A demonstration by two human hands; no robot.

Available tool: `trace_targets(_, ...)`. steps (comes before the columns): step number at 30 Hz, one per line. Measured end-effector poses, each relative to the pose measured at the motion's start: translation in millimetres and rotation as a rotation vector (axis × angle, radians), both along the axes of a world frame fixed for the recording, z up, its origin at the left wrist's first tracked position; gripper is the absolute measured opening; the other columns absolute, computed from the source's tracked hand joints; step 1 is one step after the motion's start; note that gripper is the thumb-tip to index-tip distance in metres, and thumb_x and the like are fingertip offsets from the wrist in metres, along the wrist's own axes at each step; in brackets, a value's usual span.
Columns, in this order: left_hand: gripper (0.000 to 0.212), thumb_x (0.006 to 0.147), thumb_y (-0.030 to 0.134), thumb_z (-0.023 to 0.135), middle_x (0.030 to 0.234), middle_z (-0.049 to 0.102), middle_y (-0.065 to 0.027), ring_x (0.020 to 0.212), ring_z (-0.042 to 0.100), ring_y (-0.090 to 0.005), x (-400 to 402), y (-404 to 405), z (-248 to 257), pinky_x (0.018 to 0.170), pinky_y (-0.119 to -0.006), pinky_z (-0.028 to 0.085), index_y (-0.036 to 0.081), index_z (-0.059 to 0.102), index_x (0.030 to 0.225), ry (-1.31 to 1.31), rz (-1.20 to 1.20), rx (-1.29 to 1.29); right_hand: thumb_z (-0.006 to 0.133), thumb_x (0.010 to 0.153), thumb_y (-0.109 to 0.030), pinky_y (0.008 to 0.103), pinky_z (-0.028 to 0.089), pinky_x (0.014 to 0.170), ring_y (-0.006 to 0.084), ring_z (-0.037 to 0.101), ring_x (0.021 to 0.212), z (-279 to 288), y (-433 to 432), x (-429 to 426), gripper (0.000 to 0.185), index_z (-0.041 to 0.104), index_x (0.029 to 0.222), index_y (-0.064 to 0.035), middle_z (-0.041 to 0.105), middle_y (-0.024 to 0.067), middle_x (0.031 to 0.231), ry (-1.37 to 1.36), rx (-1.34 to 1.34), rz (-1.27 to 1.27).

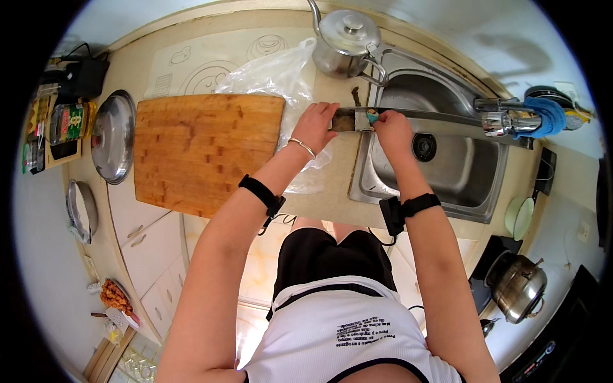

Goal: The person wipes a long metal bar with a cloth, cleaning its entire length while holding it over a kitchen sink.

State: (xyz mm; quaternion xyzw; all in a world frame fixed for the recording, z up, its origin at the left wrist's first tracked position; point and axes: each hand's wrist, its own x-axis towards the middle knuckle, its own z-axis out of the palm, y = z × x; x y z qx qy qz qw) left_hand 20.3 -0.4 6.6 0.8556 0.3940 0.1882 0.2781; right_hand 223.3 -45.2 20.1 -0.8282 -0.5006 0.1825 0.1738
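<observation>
A long, flat metal strip (436,118) lies across the counter and over the sink, its far end close to the faucet. My left hand (316,122) grips its left end, fingers over the top edge and thumb at the lower edge. Near that end, a pale, worn patch (362,119) shows on the dark face. My right hand (393,130) pinches a small blue-green piece (373,116) against this patch; its material is hard to tell, and a brownish bit shows on it. My right palm hangs over the left part of the stainless steel sink (459,167).
A wooden cutting board (206,153) lies left of my hands, beside a clear plastic bag (273,76). Behind stands a lidded metal kettle (348,38). The faucet (503,122) carries a blue cloth (546,117). A glass lid (114,136) leans at the counter's left.
</observation>
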Motion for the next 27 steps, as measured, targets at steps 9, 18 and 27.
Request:
trace_targets(9, 0.065, 0.066, 0.010, 0.076, 0.110, 0.054, -0.0157, 0.101, 0.051, -0.0347, -2.6, -0.4, -1.7, 0.089, -0.040, 0.044, 0.005, 0.048, 0.124, 0.004, 0.003, -0.004, 0.066, 0.075, -0.011, 0.0305, 0.042, 0.054, 0.0168, 0.057, 0.065, 20.6, 4.5, 36.1, 0.022, 0.070, 0.095, -0.0039, 0.064, 0.0065, 0.075, 0.758, -0.226, -0.115)
trace_targets(18, 0.064, 0.067, 0.008, 0.075, 0.112, 0.053, -0.0135, 0.105, 0.050, -0.0307, 3.6, -5.5, 2.3, 0.092, -0.037, 0.044, 0.003, 0.048, 0.124, 0.016, -0.015, -0.048, 0.059, 0.080, -0.004, 0.0229, 0.034, 0.047, 0.0108, 0.048, 0.064, 29.7, 15.0, 51.1, 0.029, 0.059, 0.109, 0.0003, 0.062, 0.0073, 0.086, 1.130, -0.452, -0.439)
trace_targets(27, 0.064, 0.068, 0.008, 0.074, 0.112, 0.052, -0.0129, 0.106, 0.050, -0.0303, 2.0, -4.4, 2.3, 0.092, -0.037, 0.044, 0.003, 0.047, 0.126, 0.027, -0.040, -0.063, 0.052, 0.071, -0.001, 0.0224, 0.034, 0.045, 0.0137, 0.047, 0.062, 20.8, 7.1, 41.3, 0.032, 0.044, 0.102, -0.0019, 0.058, 0.0146, 0.095, 1.483, -0.357, -0.538)
